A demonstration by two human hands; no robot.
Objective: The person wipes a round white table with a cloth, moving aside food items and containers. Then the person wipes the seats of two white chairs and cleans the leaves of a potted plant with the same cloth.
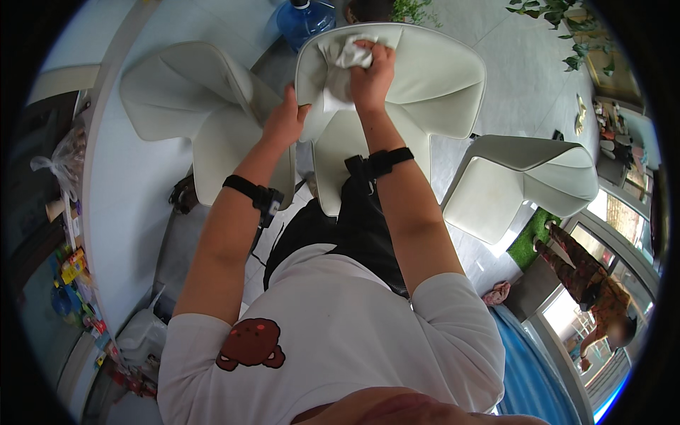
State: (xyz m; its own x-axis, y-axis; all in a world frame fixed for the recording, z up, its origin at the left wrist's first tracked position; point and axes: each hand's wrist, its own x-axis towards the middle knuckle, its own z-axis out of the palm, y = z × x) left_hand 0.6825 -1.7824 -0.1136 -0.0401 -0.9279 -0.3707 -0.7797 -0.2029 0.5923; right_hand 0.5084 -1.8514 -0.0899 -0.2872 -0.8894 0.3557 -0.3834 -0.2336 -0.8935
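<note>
A cream-white upholstered chair (446,69) stands directly before me, its curved backrest at the far side and its seat towards my legs. My right hand (373,74) is bunched around a white cloth (353,56), which lies against the inner face of the backrest. Part of the cloth hangs below my fingers towards the seat. At the left edge of the same backrest, my left hand (284,119) grips the rim, with the thumb on the near side and some fingers hidden. Both forearms wear black straps with small devices.
Matching chairs stand to the left (212,111) and right (499,186). Behind the middle chair are a blue water jug (305,24) and a potted plant (411,10). A long white counter (125,212) runs along the left. Another person (595,281) is at the far right by glass doors.
</note>
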